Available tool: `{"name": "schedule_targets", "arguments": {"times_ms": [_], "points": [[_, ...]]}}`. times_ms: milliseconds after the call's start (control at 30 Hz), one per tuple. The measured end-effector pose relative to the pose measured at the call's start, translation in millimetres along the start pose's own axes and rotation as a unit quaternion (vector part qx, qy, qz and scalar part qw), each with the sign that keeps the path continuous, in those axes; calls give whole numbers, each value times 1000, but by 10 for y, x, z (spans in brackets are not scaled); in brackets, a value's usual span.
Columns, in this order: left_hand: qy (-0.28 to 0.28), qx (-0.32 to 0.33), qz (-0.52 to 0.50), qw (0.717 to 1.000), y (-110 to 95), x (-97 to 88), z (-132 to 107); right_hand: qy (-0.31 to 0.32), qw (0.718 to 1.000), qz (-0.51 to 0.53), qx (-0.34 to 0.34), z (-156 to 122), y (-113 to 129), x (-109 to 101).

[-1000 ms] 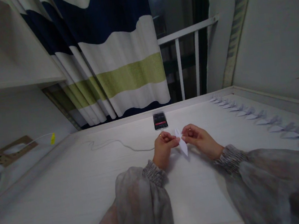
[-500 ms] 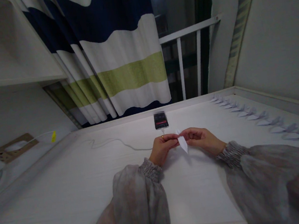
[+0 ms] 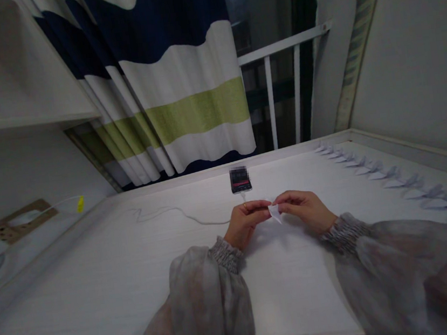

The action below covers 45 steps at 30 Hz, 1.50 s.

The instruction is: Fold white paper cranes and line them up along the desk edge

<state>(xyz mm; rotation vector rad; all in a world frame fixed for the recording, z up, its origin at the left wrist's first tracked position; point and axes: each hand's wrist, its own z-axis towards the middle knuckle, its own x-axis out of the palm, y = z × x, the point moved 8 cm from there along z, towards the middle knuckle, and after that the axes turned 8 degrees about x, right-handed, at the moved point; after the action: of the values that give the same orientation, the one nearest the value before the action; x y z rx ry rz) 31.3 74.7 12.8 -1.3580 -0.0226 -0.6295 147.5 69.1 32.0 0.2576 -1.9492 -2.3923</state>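
Observation:
A small folded piece of white paper [image 3: 275, 214] is held up over the white desk, pinched from both sides. My left hand [image 3: 245, 222], with a ring on one finger, is closed on its left edge between thumb and fingertips. From the right, my right hand [image 3: 305, 210] grips its upper right edge the same way. The lower end of the paper hangs down to a point. Fingertips cover part of its top, so those folds are hidden.
A row of several folded white paper pieces [image 3: 393, 174] runs along the desk's right side. Behind my hands lies a phone [image 3: 240, 180] with a white cable [image 3: 189, 216] trailing left. A socket strip [image 3: 15, 228] is at the left; a striped curtain [image 3: 195, 105] hangs behind the desk [image 3: 112, 290].
The paper has shifted slightly right and now shows a shorter, turned shape instead of a long pointed strip. My fingertips have moved slightly with it; both hands still pinch it.

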Motion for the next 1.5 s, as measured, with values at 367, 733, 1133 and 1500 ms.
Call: {"name": "schedule_targets", "arguments": {"times_ms": [367, 733, 1133, 1500], "points": [[-15, 7, 1, 1000, -19, -9, 0, -33, 992, -94, -81, -94, 171, 0], [10, 115, 82, 990, -163, -5, 23, -17, 991, -92, -92, -86, 167, -1], [23, 156, 130, 979, -244, -13, 15, 1, 987, -102, -125, -98, 210, 30], [3, 169, 140, 976, -271, -14, -6, 43, 992, -22, -117, -75, 224, 77]]}}
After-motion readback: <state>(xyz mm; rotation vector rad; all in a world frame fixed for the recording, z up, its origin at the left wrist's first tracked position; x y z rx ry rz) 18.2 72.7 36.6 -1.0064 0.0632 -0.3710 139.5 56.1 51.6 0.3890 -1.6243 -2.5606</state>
